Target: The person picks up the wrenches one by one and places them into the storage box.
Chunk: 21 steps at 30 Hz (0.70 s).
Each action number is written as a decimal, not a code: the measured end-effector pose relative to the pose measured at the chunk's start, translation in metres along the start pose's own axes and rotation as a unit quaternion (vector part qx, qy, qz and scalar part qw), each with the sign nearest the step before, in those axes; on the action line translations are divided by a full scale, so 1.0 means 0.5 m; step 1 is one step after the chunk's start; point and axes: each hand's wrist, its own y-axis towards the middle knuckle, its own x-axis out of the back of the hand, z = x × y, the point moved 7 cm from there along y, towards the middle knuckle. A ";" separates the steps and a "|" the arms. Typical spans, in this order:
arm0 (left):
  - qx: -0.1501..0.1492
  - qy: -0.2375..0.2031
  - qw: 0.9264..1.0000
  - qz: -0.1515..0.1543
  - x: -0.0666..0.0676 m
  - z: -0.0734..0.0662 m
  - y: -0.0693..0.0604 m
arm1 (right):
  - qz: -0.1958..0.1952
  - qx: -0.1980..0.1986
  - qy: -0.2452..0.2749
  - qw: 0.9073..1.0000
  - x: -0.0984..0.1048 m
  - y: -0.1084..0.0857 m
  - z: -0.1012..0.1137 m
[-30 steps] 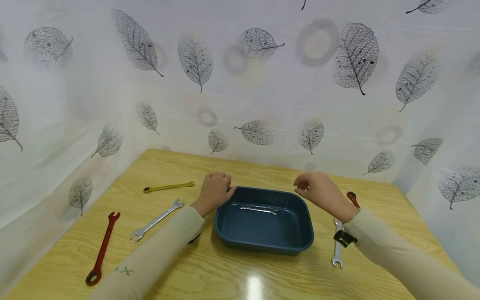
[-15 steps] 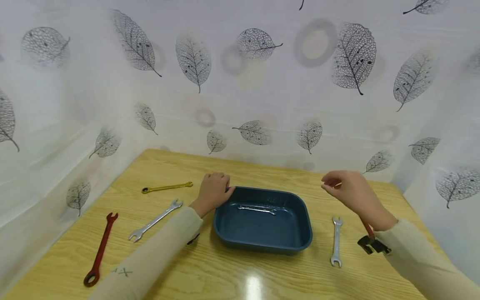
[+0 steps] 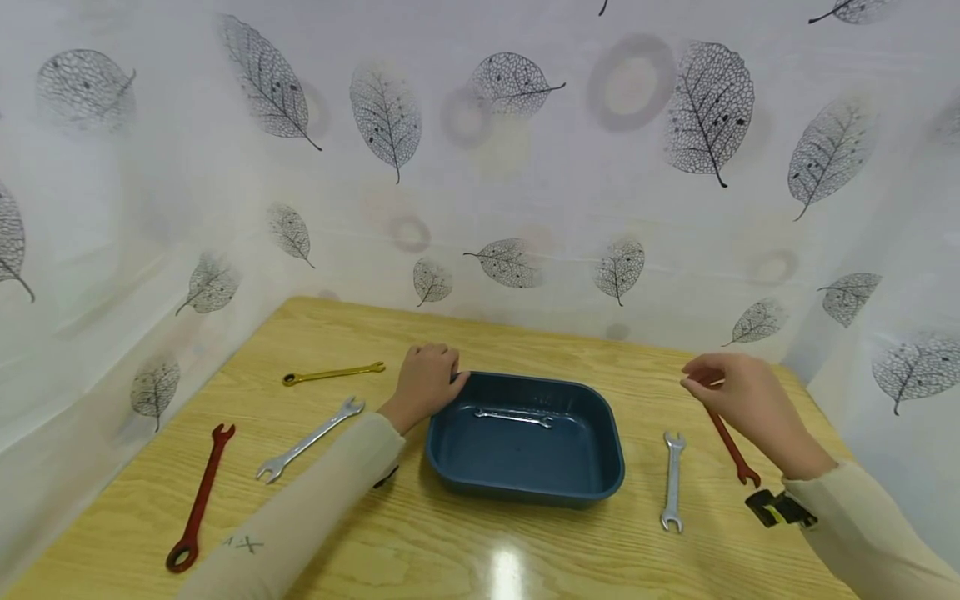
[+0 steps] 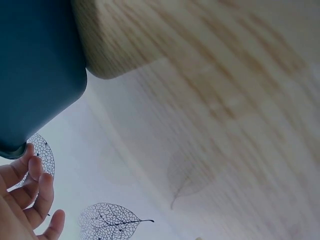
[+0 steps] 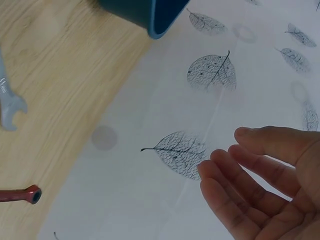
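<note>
Right hand point(image 3: 752, 410) hovers, fingers point(image 5: 245, 182) bent, near red wrench point(image 3: 729, 444).

From the head camera, the right hand point(image 3: 750, 408) hides the far end of the red wrench point(image 3: 732, 446) nearest it; the right wrist view shows that end but crops the rest at the left edge. There the silver wrench point(image 3: 672, 483) is cropped too, its lettering too blurred to read. The left hand point(image 3: 427, 379) covers one corner of the tub point(image 3: 517, 462); the left wrist view cuts off both and smears the table point(image 3: 600, 558). Both sleeves point(image 3: 300, 508) run out of the head view.
</note>
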 end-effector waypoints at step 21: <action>-0.004 -0.008 1.000 -0.006 0.006 -0.001 -0.002 | -0.017 -0.046 -0.026 0.998 -0.022 -0.035 -0.131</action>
